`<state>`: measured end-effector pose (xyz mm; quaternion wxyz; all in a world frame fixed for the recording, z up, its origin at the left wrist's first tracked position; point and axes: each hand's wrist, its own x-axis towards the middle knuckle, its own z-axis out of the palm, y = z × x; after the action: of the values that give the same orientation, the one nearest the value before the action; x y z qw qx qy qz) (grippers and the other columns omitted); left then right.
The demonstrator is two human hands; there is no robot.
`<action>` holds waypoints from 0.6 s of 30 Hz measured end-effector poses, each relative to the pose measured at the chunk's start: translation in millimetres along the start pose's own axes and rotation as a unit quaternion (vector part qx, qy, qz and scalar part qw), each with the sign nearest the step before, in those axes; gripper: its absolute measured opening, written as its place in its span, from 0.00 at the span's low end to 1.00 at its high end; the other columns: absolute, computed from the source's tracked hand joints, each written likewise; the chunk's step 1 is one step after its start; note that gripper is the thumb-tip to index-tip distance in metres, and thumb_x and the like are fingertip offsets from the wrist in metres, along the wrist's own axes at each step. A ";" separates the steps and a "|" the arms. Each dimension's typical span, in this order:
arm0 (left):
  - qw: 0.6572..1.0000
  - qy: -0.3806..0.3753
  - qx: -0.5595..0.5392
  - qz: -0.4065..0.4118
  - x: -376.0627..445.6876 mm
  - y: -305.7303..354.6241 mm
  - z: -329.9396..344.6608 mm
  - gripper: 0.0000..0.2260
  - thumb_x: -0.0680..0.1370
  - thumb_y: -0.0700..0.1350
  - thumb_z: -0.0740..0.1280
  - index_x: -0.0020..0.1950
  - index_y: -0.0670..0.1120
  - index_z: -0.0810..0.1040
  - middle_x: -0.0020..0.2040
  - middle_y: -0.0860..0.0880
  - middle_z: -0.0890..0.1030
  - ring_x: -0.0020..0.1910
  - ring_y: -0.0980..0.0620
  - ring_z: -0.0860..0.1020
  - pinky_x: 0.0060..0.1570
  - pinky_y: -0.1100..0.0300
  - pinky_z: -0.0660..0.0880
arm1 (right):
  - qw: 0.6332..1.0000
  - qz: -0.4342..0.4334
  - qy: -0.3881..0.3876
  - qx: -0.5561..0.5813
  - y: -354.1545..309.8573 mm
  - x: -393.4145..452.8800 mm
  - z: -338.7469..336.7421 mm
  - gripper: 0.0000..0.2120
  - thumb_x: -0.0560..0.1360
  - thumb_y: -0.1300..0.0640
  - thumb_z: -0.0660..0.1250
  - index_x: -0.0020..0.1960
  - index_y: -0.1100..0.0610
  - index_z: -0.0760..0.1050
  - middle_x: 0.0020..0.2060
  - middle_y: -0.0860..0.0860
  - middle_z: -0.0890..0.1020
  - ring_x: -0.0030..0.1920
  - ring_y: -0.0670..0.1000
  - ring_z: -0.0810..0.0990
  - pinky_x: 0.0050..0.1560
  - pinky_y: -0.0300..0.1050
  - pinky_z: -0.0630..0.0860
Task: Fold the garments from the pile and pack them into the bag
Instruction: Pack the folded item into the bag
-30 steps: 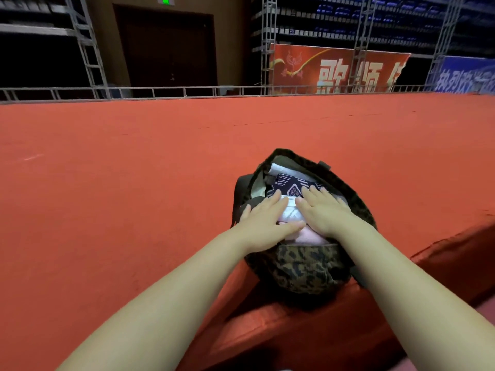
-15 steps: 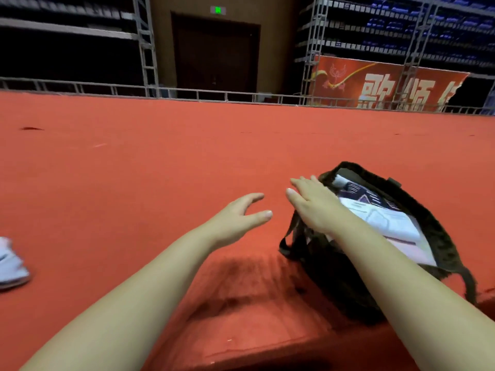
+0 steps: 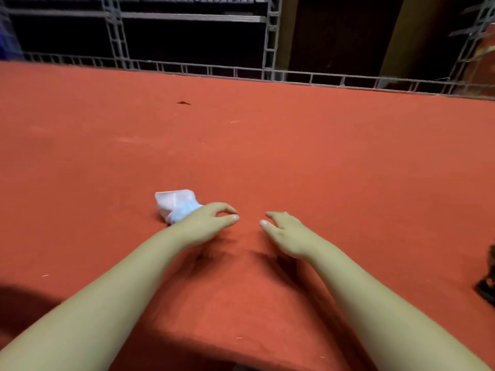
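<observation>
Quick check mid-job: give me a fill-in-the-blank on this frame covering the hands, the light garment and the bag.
1. The crumpled white and pale blue garment lies on the ____ carpeted surface.
2. The garment lies beside the ____ hand.
3. The right hand holds ____.
4. Only a dark sliver of the leopard-print bag shows at the frame's ____ edge.

Missing words: red; left; nothing; right
</observation>
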<state>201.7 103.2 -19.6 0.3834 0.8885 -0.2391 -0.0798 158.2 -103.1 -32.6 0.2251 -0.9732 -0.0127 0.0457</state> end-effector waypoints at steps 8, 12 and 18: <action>0.989 0.143 0.043 0.015 -14.2 -56.2 -50.9 0.10 0.69 0.55 0.66 0.45 0.51 0.77 0.47 0.54 0.79 0.46 0.56 0.77 0.54 0.39 0.70 | 0.999 -0.026 0.026 0.005 -20.5 26.5 46.3 0.24 0.80 0.44 0.55 0.72 0.55 0.64 0.70 0.54 0.69 0.71 0.54 0.66 0.70 0.49 0.63; 0.956 0.285 0.055 -0.038 -11.1 -62.4 -37.3 0.33 0.67 0.56 0.75 0.69 0.48 0.69 0.73 0.46 0.65 0.73 0.47 0.59 0.71 0.52 0.55 | 0.998 -0.024 0.051 0.010 -22.0 24.0 54.4 0.23 0.80 0.45 0.55 0.71 0.55 0.65 0.69 0.53 0.71 0.70 0.53 0.66 0.69 0.48 0.63; 0.966 0.210 -0.039 -0.145 1.1 -59.7 -14.2 0.33 0.64 0.65 0.69 0.65 0.52 0.71 0.59 0.52 0.76 0.62 0.50 0.73 0.58 0.55 0.70 | 0.994 -0.024 0.062 0.084 -12.0 15.6 52.2 0.22 0.81 0.48 0.56 0.70 0.57 0.66 0.68 0.53 0.71 0.69 0.52 0.68 0.69 0.47 0.63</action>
<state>229.0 147.2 -52.7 0.4433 0.8951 -0.0184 0.0446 168.8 -68.8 -75.4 0.3076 -0.9512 -0.0183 -0.0188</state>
